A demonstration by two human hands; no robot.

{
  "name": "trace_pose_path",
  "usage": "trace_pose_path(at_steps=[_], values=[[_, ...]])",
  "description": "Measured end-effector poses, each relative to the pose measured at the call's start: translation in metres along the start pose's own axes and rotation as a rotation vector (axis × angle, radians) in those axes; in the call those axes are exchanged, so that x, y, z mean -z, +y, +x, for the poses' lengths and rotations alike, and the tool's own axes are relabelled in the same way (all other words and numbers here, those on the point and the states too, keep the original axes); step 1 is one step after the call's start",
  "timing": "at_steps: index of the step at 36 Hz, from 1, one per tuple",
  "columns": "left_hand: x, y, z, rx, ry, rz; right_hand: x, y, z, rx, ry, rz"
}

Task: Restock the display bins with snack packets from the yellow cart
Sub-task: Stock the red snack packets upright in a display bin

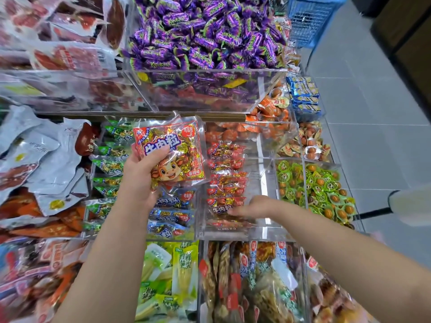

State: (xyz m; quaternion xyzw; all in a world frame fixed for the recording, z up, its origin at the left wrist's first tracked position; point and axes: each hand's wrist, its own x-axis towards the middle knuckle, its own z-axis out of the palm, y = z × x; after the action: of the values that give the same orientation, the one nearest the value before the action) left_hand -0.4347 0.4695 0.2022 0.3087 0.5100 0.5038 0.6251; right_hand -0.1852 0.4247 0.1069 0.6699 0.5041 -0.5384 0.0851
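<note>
My left hand (140,173) grips a stack of red beef-cube snack packets (173,155) with a cartoon calf on the front, held above the middle row of bins. My right hand (250,206) reaches flat into the clear bin (261,231) of matching red packets (227,178), fingers spread and resting on the nearest packet. That bin holds a row of packets on its left side and bare floor on its right. To its left a bin holds blue packets (171,214) of the same snack. The yellow cart is out of sight.
Purple wrapped candies (205,36) fill the upper bin. Green packets (109,164) lie left of the blue ones. Egg snacks in green wrappers (319,185) and orange wrappers (272,108) sit to the right. A blue basket (307,19) stands on the grey floor beyond.
</note>
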Motion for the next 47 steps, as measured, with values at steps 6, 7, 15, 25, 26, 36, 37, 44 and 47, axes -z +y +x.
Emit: trace_pose_path(at_steps=[6,7,15,25,26,36,37,44,47], values=[[-0.005,0.002,0.001,-0.01,-0.003,-0.003,-0.018,-0.006,-0.006,0.179,0.041,-0.297],[-0.006,0.002,0.001,-0.01,-0.004,-0.003,-0.02,-0.008,-0.005,0.203,-0.016,-0.276],[-0.007,-0.002,0.0,0.005,0.007,0.002,-0.023,0.001,0.006,0.198,0.03,-0.427],[-0.004,-0.008,0.003,0.035,0.037,0.002,-0.038,0.015,0.023,0.096,0.189,-0.101],[-0.004,-0.009,0.003,0.038,0.042,0.001,-0.04,0.012,0.025,0.092,0.196,-0.121],[-0.001,-0.012,0.007,0.048,0.066,-0.015,-0.038,-0.011,0.045,0.075,0.313,-0.168],[-0.001,-0.011,0.007,0.048,0.067,-0.012,-0.04,-0.011,0.047,0.078,0.335,-0.174],[-0.002,-0.009,0.007,0.05,0.081,0.005,-0.032,-0.005,0.033,0.147,0.182,-0.316],[-0.001,-0.011,0.007,0.049,0.093,0.006,-0.012,0.004,0.015,0.096,-0.044,0.061]])
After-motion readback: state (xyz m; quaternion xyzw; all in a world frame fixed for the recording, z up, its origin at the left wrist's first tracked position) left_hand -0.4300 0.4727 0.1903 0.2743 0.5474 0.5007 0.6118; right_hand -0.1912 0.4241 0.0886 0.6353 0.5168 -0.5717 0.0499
